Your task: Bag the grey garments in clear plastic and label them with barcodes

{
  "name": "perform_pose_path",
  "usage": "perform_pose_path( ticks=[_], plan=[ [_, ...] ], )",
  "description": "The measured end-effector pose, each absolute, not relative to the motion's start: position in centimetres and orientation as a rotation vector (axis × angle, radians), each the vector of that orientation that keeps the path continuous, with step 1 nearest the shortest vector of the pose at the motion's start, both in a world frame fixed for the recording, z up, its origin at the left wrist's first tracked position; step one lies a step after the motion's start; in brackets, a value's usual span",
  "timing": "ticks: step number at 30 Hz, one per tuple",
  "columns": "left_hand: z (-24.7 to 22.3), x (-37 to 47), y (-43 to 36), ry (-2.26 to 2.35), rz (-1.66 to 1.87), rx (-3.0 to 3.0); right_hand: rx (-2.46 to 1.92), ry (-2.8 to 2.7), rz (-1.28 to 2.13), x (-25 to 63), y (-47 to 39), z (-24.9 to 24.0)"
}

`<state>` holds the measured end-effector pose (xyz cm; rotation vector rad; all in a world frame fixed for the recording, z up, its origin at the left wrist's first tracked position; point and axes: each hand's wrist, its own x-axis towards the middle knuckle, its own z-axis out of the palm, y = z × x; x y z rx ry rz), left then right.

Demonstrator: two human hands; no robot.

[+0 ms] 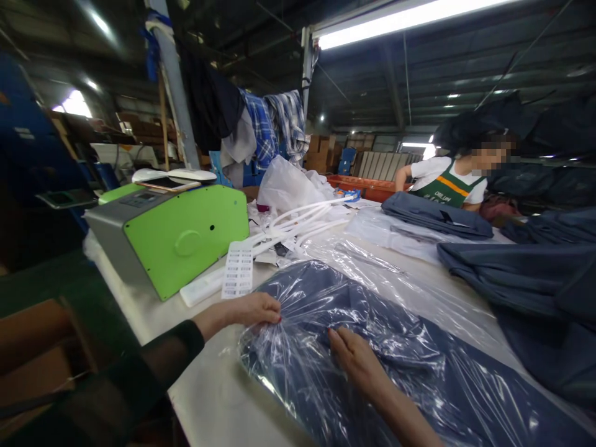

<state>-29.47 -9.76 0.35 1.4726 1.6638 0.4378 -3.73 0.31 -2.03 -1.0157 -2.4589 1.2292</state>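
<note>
A dark blue garment lies inside a clear plastic bag (372, 335) on the white table (209, 397). My left hand (254, 309), in a black sleeve, pinches the bag's near-left edge. My right hand (356, 360) lies flat on top of the bag, fingers together, pressing the plastic against the cloth. A strip of white barcode labels (238, 270) lies just beyond my left hand.
A green and grey machine (172, 239) stands at the left with a phone on top. White hangers (298, 223) and bags lie behind. Folded dark garments (435, 214) and loose dark cloth (535, 279) fill the right. A person in a green apron (454, 177) works across the table.
</note>
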Motion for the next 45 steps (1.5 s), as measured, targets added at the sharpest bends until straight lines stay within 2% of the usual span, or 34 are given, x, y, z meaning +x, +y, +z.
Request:
perform_pose_path(
  ticks=[6,13,19,25,31,35,39,42,45],
  plan=[
    [0.6,-29.1,-9.8,1.670,0.470,1.465,-0.801,-2.689,1.458,-3.9,0.5,-1.5],
    [1.0,-29.1,-10.4,1.637,0.513,1.407,-0.863,-2.633,1.049,-4.8,-1.0,-2.4],
    [2.2,-28.8,-10.1,1.675,0.419,1.438,-0.894,-2.490,1.021,-4.8,-1.7,-5.8],
    [4.4,-28.4,-9.2,1.725,0.220,1.455,-0.904,-2.502,0.674,-4.9,-1.3,-8.3],
    [6.5,-29.8,-14.1,1.885,0.140,1.574,-0.908,-2.525,0.618,-5.0,-1.0,-9.4],
    [5.0,-31.7,-20.0,1.899,0.364,1.607,-0.903,-2.572,0.685,-4.7,-0.3,-10.5],
    [1.0,-32.3,-24.1,1.992,0.567,1.376,-0.889,-2.589,0.740,-4.4,0.2,-11.3],
    [-1.9,-31.4,-24.4,2.083,0.990,1.273,-0.861,-2.572,0.750,-4.3,0.3,-11.3],
    [-2.7,-30.3,-22.3,1.982,1.501,1.019,-0.846,-2.538,0.780,-4.3,0.3,-11.0]
  ],
)
